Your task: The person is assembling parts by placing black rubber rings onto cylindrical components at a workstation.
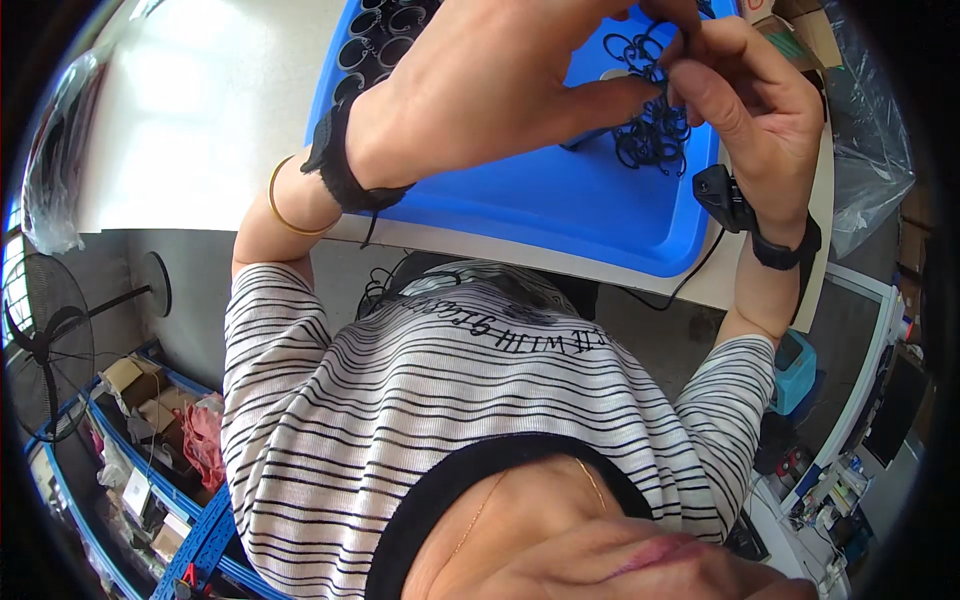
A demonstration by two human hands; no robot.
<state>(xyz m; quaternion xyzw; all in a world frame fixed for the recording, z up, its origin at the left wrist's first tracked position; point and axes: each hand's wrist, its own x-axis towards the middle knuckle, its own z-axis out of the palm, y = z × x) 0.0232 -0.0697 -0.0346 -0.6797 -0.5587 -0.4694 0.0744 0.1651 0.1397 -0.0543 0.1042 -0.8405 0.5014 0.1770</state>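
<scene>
Both my hands meet above the right part of a blue tray (570,200), fingertips close together. My left hand (520,95) reaches across from the left, its thumb stretched toward the right fingertips and its other fingers partly hidden at the top edge. My right hand (755,100) is closed in a pinch, fingers curled. Between the fingertips is a small dark piece, too covered to name. Just below them lies a heap of thin black open rings with small looped ends (650,140). Wider black round collars (355,55) stand in rows at the tray's upper left.
The tray rests on a pale table (160,150), whose near edge runs in front of my body. Black wristbands with a cable (690,280) are on my wrists. Clear plastic (870,160) and a cardboard box (810,35) are at the right; a fan (45,345) stands left.
</scene>
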